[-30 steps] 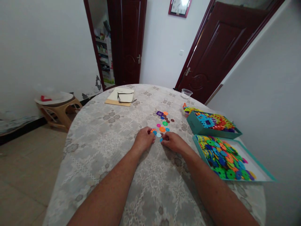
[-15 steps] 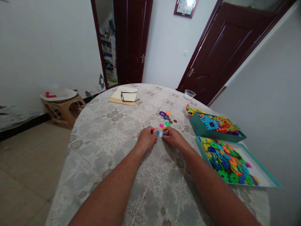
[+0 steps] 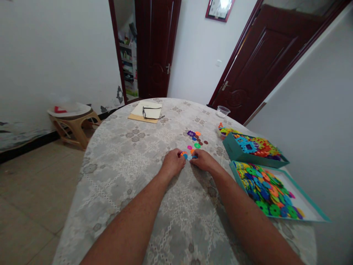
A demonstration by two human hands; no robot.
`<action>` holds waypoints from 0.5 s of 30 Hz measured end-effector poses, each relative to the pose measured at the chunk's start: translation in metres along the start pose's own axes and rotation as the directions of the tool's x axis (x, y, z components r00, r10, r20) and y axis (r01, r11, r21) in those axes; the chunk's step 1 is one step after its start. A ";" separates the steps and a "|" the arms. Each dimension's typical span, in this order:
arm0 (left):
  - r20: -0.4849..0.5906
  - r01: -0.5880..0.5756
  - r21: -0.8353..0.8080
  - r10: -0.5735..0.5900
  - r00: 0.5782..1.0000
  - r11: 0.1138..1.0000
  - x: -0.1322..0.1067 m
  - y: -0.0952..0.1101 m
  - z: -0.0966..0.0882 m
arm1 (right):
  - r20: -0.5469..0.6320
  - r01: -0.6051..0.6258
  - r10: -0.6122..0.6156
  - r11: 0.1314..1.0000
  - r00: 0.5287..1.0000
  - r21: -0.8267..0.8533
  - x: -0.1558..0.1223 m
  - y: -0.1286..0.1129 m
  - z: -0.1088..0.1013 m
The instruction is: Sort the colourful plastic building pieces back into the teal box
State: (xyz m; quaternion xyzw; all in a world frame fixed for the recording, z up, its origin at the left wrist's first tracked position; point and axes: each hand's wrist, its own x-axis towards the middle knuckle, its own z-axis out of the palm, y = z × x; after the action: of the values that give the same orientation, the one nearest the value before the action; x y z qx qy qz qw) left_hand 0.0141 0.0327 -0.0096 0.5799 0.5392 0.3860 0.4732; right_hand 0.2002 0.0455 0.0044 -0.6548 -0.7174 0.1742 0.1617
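Note:
Low over the middle of the table, my left hand (image 3: 173,162) is closed on the left side of a small group of joined orange and blue plastic snowflake discs (image 3: 184,155). My right hand (image 3: 202,159) pinches the group's right side, where blue and orange show at the fingertips. A pale blue piece (image 3: 189,157) sits between the two hands. The fingers hide how the pieces fit together. Just beyond lie a pink disc (image 3: 189,147), a green disc (image 3: 197,145), a purple piece (image 3: 191,133), an orange disc (image 3: 198,133) and several brown discs (image 3: 206,142).
To the right, a teal box (image 3: 239,149) and a teal-edged lid (image 3: 309,200) hold many coloured discs. Glasses (image 3: 150,112) rest on a notebook (image 3: 136,117) at the far left. A clear plastic bowl (image 3: 223,111) stands at the far edge. A stool (image 3: 74,127) is beside the table.
Both hands keep their hold on the discs in nearly the same place. The whole view has shifted very slightly. Less orange shows at my right fingertips.

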 end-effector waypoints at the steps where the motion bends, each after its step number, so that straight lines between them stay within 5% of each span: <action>1: 0.006 -0.004 0.009 0.004 1.000 1.000 0.000 0.000 0.000 | -0.004 0.006 -0.006 1.000 1.000 0.005 -0.001 -0.001 0.000; 7: 0.026 0.027 -0.015 -0.027 0.999 1.000 -0.002 0.006 0.000 | -0.031 0.094 -0.092 0.992 0.995 0.084 -0.014 -0.005 0.000; 10: 0.005 0.003 0.020 -0.003 1.000 1.000 -0.006 0.014 -0.002 | -0.051 -0.025 0.052 0.901 0.997 0.432 -0.026 -0.006 0.003; 12: -0.057 -0.118 0.135 0.127 0.990 0.984 -0.011 0.020 -0.002 | 0.091 -0.201 0.209 0.598 0.974 0.776 -0.034 -0.007 0.006; 15: -0.081 -0.377 0.350 0.429 0.900 0.858 -0.021 0.026 0.004 | 0.304 -0.326 0.200 0.090 0.931 0.941 -0.047 -0.012 0.011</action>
State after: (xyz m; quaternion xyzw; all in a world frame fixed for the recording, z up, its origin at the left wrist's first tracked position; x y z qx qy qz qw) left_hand 0.0223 0.0120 0.0161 0.7181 0.4970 0.4263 0.2358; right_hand 0.1889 -0.0023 -0.0001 -0.4967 -0.3060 0.6558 0.4791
